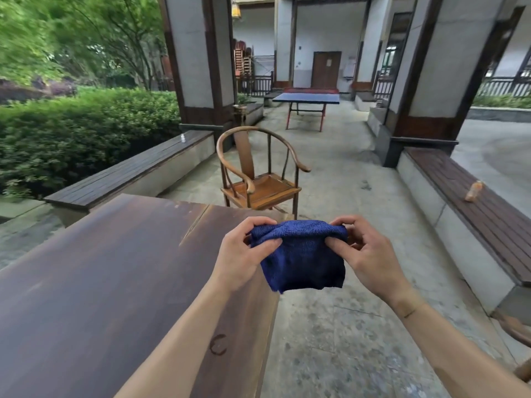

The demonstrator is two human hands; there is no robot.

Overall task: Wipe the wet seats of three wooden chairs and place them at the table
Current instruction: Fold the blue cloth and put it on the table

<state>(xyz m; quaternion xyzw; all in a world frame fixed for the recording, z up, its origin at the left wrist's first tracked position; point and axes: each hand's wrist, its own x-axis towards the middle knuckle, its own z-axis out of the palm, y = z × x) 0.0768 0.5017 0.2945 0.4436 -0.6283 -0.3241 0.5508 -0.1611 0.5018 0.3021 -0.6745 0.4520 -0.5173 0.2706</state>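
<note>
A dark blue cloth (304, 259) hangs folded between both hands, above the right end of the long dark wooden table (100, 282). My left hand (244, 254) pinches its upper left corner and my right hand (370, 254) pinches its upper right corner. A wooden round-backed armchair (258, 173) stands on the paved floor just beyond the table's far end, its seat facing right and toward me. Part of another wooden chair (517, 334) shows at the right edge.
Low wooden benches run along both sides: the left bench (129, 173) carries a small white bottle (182, 138), the right bench (474, 202) an orange bottle (473, 191). Thick pillars flank the walkway. A blue ping-pong table (306, 98) stands farther back. Hedges grow left.
</note>
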